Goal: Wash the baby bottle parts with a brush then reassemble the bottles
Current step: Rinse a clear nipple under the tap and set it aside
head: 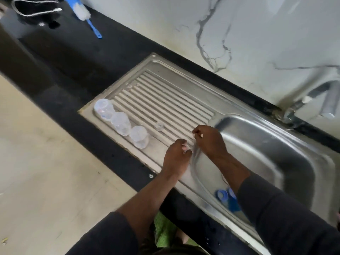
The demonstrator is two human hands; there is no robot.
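At the far left of the black counter [77,57], one bottle brush [82,14] with white bristles and a blue handle is seen lying flat, well apart from the hands. Further right, three clear bottle bodies [120,123] are lined up in a row on the near-left edge of the steel drainboard [165,92], each touching or just beside the next. One small clear part [159,126], perhaps a nipple, is set on the ridges just right of the row.

The left hand [176,157] is held palm-down over the near edge of the drainboard, the forearm reaching in from below, the sleeve pushed up. Its fingers are curled inward with the tips pinched together near a small pale thing; what is pinched cannot be told because of blur. The right hand [209,139] is held just beside it, at the lip between drainboard and sink basin [276,144], wrist bent and knuckles up. Its fingers are also drawn narrow, thumb and forefinger nearly closed; whether anything is gripped cannot be told.

In the near corner of the basin, at least two blue collar rings [223,196] are seen, partly hidden by the right forearm. One tap [303,103] is mounted at the far right, against the marble wall [257,34].
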